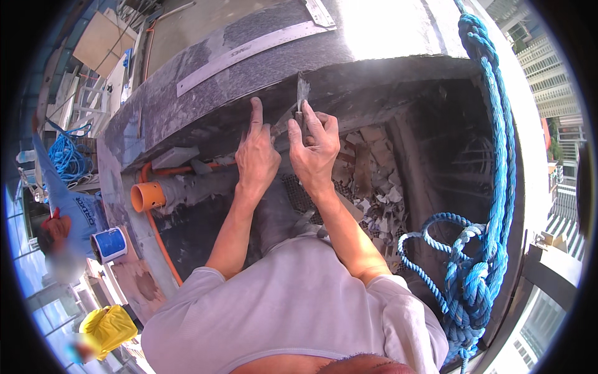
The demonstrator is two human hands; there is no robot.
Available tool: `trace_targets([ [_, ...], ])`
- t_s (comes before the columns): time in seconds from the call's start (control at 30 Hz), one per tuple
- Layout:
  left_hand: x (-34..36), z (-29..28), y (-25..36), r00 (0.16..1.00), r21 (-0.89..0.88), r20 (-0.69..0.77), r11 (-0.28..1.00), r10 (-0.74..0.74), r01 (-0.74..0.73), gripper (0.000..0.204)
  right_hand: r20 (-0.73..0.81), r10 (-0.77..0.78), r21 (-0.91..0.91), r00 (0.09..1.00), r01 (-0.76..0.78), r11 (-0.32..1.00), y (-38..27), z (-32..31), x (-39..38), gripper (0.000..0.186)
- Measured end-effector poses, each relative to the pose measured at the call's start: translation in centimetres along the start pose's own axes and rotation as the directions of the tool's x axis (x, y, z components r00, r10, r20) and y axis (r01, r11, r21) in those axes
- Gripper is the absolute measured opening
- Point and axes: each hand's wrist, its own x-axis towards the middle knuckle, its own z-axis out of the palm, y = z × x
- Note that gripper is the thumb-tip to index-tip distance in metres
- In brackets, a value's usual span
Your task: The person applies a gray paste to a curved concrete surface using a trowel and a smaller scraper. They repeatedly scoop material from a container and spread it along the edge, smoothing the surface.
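My right hand (316, 149) pinches a narrow putty knife (303, 89), its blade pointing up against the edge of a dark speckled stone slab (243, 71). Close beside it, my left hand (256, 159) has the index finger stretched up towards the slab's underside. Its other fingers are curled round something thin and greyish that I cannot make out. On top of the slab lies a flat metal square (255, 51), beyond both hands.
Below my hands, a recess holds broken rubble (380, 187) and an orange pipe end (148, 197). Thick knotted blue rope (498, 156) hangs along the right. Two people are at left, one in a blue shirt (78, 215), one in yellow (109, 330), near a blue-and-white bucket (111, 244).
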Motion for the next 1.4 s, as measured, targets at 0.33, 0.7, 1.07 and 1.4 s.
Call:
trace_targets([
  [0.33,0.1,-0.9,0.1,0.987,-0.100,0.143,0.991,-0.068,0.083,0.026,0.301,0.023,0.097,0.953,-0.055,0.994,-1.4,-6.6,0.9,0.044],
  [0.7,1.1,-4.2,-0.9,0.930,-0.394,0.351,0.918,0.112,0.038,0.017,0.514,0.134,0.200,0.847,-0.270,0.942,7.1,-11.4,1.6,0.047],
  [1.07,0.7,-3.3,-1.2,0.951,-0.506,0.277,0.863,0.141,0.019,0.018,0.499,0.039,0.348,0.866,-0.241,0.906,11.7,-10.4,3.0,0.047],
  [1.4,0.2,-1.2,-1.4,0.973,-0.398,0.079,0.902,0.216,-0.167,0.011,0.228,0.348,0.206,0.909,-0.395,0.896,8.3,-17.5,-1.6,0.045],
])
